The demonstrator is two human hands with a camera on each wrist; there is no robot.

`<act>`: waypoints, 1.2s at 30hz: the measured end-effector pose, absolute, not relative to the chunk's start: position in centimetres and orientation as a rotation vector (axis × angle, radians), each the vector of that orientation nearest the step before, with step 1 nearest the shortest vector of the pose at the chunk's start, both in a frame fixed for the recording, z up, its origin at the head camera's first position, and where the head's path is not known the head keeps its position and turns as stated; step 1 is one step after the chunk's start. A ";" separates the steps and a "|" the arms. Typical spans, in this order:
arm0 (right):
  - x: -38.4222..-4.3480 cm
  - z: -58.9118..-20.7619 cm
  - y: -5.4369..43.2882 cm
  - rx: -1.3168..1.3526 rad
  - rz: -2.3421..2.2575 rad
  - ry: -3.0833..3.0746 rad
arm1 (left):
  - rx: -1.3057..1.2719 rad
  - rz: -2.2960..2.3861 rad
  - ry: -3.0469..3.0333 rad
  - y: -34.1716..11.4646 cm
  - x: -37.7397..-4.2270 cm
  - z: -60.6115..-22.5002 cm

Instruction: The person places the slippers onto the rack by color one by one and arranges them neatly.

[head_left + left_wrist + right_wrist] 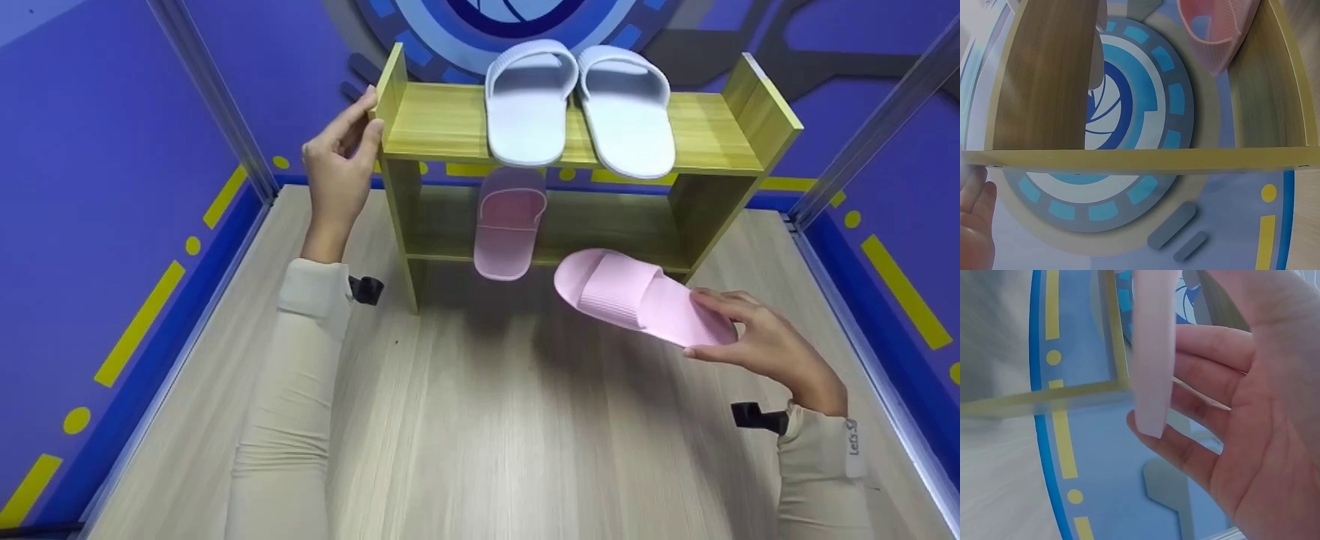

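My right hand [776, 349] grips a pink slide slipper [682, 304] by its heel end, thumb on the near edge and fingers on the far one. The slipper hangs in the air in front of the rack's lower shelf, toe pointing left. With thumb and fingers, my left hand [341, 161] pinches the left side panel of the wooden shoe rack [435, 124]. Another pink slipper [506, 251] sits on the lower shelf, left of middle, its heel jutting past the front edge. On the top shelf two white slippers [527, 127] [634, 131] stand side by side.
Blue patterned walls [112, 172] with yellow marks enclose the left, back and right. Beneath everything lies a light wood-grain surface [480, 435]. The rack's right side panel [761, 105] rises above the top shelf.
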State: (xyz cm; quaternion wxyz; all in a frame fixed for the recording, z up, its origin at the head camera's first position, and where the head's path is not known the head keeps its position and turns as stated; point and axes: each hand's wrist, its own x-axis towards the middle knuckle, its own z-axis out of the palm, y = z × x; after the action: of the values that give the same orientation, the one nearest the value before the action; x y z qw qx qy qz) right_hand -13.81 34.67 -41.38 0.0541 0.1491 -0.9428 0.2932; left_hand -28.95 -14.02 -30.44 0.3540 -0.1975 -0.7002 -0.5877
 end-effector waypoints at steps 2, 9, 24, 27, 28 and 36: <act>-13.9 -41.5 34.5 0.458 0.874 -2.844 | -0.523 -1.510 -1.801 -14.1 -29.0 -30.5; -14.1 -41.6 33.7 0.364 0.838 -2.841 | -0.538 -1.499 -1.796 -14.2 -29.0 -30.6; -15.1 -42.8 32.0 0.255 0.848 -2.744 | -0.509 -1.520 -1.809 -14.1 -29.3 -30.7; -15.2 -42.8 31.4 0.200 0.883 -2.733 | -0.519 -1.515 -1.798 -14.1 -29.2 -30.6; -15.3 -42.8 31.2 0.186 0.894 -2.727 | -0.523 -1.515 -1.795 -14.1 -29.1 -30.6; -15.9 -42.7 29.4 0.109 0.908 -2.672 | -0.543 -1.505 -1.787 -14.2 -29.1 -30.6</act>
State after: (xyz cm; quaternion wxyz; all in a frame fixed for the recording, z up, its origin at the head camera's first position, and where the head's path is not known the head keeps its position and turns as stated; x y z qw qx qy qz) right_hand -15.88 29.37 -42.75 0.1578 0.0383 -0.9343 0.3175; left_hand -29.11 -14.15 -30.60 0.3631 -0.2109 -0.6940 -0.5848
